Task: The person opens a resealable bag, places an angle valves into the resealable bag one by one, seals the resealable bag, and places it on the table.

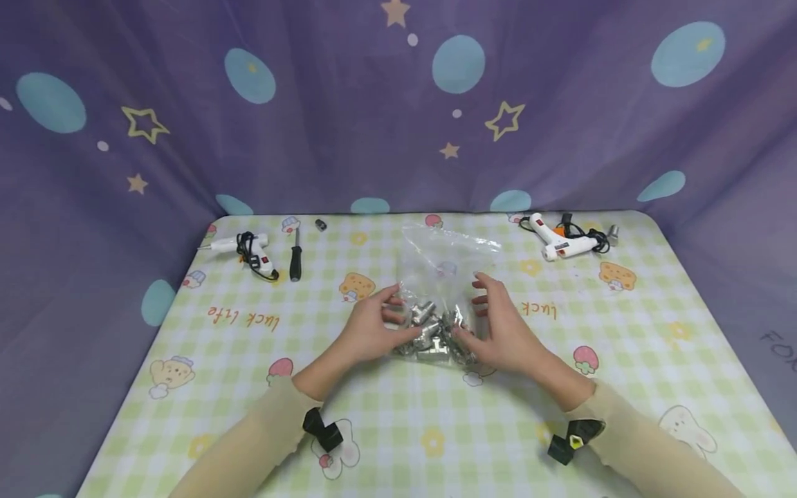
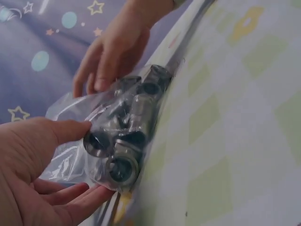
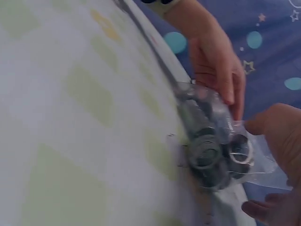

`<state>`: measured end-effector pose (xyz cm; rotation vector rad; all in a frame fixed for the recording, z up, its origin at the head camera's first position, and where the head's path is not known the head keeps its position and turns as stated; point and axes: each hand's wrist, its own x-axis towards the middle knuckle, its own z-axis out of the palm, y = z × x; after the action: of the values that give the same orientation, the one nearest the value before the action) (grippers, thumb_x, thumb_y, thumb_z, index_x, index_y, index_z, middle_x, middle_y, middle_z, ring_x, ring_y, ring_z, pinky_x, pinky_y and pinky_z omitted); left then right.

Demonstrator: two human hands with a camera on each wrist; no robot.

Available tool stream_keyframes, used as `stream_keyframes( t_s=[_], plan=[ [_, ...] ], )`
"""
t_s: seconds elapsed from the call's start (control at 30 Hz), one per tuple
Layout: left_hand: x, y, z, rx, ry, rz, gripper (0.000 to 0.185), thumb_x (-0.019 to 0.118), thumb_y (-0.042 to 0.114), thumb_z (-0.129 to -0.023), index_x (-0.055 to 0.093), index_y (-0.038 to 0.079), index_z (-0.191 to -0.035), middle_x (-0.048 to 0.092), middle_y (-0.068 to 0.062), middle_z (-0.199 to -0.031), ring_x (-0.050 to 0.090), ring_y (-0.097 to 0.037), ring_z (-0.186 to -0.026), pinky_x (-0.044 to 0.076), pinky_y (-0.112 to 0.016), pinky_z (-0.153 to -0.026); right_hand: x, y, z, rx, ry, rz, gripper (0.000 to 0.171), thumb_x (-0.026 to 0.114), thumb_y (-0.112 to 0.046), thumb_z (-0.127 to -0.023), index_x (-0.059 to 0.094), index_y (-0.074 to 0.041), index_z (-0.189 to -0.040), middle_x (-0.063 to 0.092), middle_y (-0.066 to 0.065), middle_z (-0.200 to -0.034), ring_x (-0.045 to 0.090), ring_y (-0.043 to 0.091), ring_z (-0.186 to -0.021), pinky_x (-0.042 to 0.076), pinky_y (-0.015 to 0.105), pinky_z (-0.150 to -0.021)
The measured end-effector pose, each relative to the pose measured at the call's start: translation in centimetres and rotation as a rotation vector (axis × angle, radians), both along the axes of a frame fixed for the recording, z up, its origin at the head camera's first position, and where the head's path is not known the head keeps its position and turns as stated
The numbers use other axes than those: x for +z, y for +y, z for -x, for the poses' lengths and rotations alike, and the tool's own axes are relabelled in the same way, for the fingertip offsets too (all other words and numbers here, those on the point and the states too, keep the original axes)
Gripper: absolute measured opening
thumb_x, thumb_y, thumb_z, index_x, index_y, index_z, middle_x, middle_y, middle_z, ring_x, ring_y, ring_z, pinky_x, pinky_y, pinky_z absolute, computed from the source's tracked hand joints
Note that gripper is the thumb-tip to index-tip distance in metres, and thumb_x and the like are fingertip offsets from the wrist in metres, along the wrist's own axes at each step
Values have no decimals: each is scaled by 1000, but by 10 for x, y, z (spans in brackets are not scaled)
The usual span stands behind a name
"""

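Observation:
A clear plastic bag (image 1: 445,266) lies flat in the middle of the table. Silvery metal pipe fittings (image 1: 432,339), several of them with round open ends, fill its near part. At the bag's left side is my left hand (image 1: 373,325), its thumb over the fittings and its fingers loosely spread along the edge. My right hand (image 1: 504,332) flanks the other side, thumb over the bag's near corner. In the right wrist view this hand's lower fingers (image 3: 258,209) stand apart from the plastic. Both hands' fingers look relaxed rather than closed round the bag.
Far left lie a white glue gun (image 1: 258,252) with a black cord, a black-handled screwdriver (image 1: 295,263) and a small dark piece (image 1: 320,225). Another white glue gun (image 1: 566,245) lies far right beside a metal fitting (image 1: 613,235). A purple curtain (image 1: 349,138) hangs behind the table.

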<state>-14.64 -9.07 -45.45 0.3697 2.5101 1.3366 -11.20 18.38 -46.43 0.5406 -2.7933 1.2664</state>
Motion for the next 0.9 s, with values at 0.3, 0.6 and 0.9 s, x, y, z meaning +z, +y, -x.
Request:
stream_keyframes(
  t_s=[0.3,0.6,0.9],
  plan=[
    [-2,6,-1,21,130,80,96,93,31,-84,43,-1,-159,76,-5,-107,76,-12,-84,65,-34,-86,-21,-1,3,-67,202,-219,101,86,-35,-91,26,6,-162,48,31,-142,54,45,-127,52,60,-108],
    [2,17,-3,-54,370,218,85,90,38,-86,54,6,-155,69,-6,-98,57,1,-61,59,-27,-72,-21,1,10,-52,346,-228,63,90,-23,-86,57,-4,-137,48,27,-146,52,45,-122,53,56,-98],
    [-4,6,-10,-120,229,144,63,88,23,-88,65,-6,-139,73,-1,-86,62,1,-63,57,-15,-63,-7,7,8,-18,212,-354,38,77,-21,-96,72,2,-126,50,28,-154,49,48,-139,45,58,-118]
  ],
)
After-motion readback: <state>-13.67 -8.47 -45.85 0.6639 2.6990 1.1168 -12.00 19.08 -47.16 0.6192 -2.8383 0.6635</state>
